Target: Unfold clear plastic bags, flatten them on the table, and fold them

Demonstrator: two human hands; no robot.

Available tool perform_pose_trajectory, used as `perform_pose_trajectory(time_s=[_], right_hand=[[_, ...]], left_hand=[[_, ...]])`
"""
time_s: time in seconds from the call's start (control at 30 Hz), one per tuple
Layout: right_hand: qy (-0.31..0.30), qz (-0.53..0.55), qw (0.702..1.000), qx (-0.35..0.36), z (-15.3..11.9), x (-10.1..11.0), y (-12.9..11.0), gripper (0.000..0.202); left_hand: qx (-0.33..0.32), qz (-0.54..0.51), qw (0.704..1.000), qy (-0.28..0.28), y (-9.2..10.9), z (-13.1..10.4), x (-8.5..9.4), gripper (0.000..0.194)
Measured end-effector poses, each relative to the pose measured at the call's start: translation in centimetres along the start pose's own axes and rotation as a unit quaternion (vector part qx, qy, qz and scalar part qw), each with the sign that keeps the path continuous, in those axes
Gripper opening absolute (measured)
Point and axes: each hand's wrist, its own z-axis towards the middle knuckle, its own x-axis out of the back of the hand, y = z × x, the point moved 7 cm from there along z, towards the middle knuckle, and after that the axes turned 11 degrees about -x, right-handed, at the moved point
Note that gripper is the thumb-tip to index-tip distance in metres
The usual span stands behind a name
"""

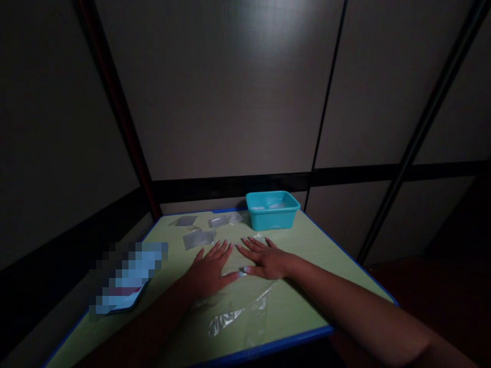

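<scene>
My left hand (pixel 210 272) lies palm down with its fingers spread, near the middle of the pale green table (pixel 307 301). Beside it, my right hand (pixel 265 259) rests palm down too, fingers apart. The two thumbs almost meet, and thin clear plastic shows around and under the hands. A crumpled clear plastic strip (pixel 225 321) lies nearer the front edge, with another clear piece (pixel 258 319) to its right. Beyond my left hand are flat greyish packets: one close to the fingertips (pixel 199 238), one farther left (pixel 186 221) and one farther back (pixel 219 221).
A turquoise basket (pixel 272 221) stands at the back right of the table, with clear plastic inside. Toward the left edge lies a pixelated, flat device-like object (pixel 130 281). The table has a blue rim, and panelled walls rise behind and to the left.
</scene>
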Motion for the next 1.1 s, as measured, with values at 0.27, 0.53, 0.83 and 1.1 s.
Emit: perform_pose_trajectory(time_s=[0.27, 0.53, 0.83, 1.1], right_hand=[[-0.020, 0.009, 1.000, 0.001, -0.7, 0.1, -0.2, 0.081], [-0.045, 0.018, 0.999, 0.013, -1.1, -0.1, -0.9, 0.087], [-0.036, 0.029, 0.999, -0.025, -1.1, 0.8, 0.0, 0.081], [-0.039, 0.001, 0.996, -0.080, -0.7, 0.9, 1.7, 0.081]], left_hand=[[0.019, 0.003, 0.999, 0.032, -0.3, -0.1, 0.9, 0.077], [-0.004, -0.012, 0.999, 0.052, -0.6, 0.3, 1.5, 0.065], [-0.053, -0.019, 0.998, 0.023, -0.4, 0.4, 0.5, 0.066], [-0.062, -0.030, 0.997, 0.040, -0.6, 0.7, 0.6, 0.062]])
